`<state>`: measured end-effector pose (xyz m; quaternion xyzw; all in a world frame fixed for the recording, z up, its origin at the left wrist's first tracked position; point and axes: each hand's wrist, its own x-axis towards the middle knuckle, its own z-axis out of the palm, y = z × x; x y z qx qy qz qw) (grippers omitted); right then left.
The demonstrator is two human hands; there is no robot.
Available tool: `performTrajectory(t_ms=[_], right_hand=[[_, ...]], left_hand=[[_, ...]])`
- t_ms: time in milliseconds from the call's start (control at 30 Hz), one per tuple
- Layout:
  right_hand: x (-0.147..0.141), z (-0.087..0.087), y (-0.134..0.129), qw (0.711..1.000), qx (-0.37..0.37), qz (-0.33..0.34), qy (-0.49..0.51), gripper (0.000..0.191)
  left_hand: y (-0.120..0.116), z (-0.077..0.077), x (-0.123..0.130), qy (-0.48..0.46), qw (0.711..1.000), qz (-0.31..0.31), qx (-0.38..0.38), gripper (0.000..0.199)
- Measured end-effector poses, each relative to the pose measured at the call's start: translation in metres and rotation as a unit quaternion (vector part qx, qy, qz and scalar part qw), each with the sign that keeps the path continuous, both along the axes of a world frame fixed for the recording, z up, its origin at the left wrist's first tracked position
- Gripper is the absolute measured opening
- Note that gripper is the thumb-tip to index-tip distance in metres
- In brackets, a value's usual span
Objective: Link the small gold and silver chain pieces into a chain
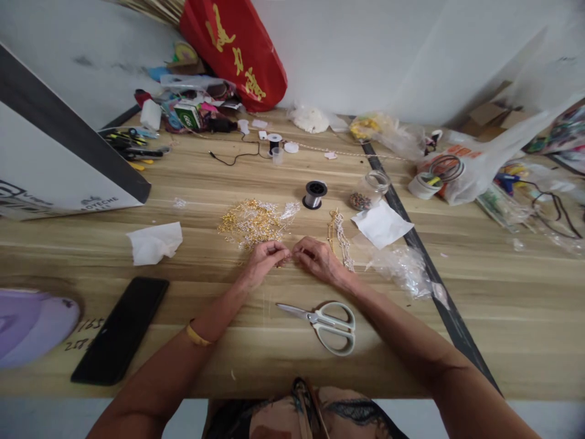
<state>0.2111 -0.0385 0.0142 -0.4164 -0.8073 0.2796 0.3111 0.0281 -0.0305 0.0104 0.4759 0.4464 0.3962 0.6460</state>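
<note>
My left hand is closed in a pinch on something too small to make out, at the near edge of a pile of gold and silver chains. Facing it, almost fingertip to fingertip, my right hand is also pinched, on something I cannot make out. Small reddish bits show below the left fingertips. Gold and silver strands lie just right of my right hand. Scissors with pale handles rest below both hands, and a spool of wire stands beyond them.
A black phone and white tissue lie at the left. On the right are a glass jar of beads, white paper and clear plastic bags. A white box rises at the far left.
</note>
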Motion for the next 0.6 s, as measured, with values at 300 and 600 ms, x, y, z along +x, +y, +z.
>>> performTrajectory(t_ms=[300,600], right_hand=[[-0.001,0.007,-0.005,0.997,-0.063,-0.033,0.03,0.012],[-0.003,-0.002,-0.005,0.982,-0.148,-0.055,0.099,0.017]], left_hand=[[0.002,-0.005,-0.002,-0.009,1.0,0.0,-0.017,0.026],[0.001,0.0,-0.001,0.002,1.0,-0.015,-0.002,0.026]])
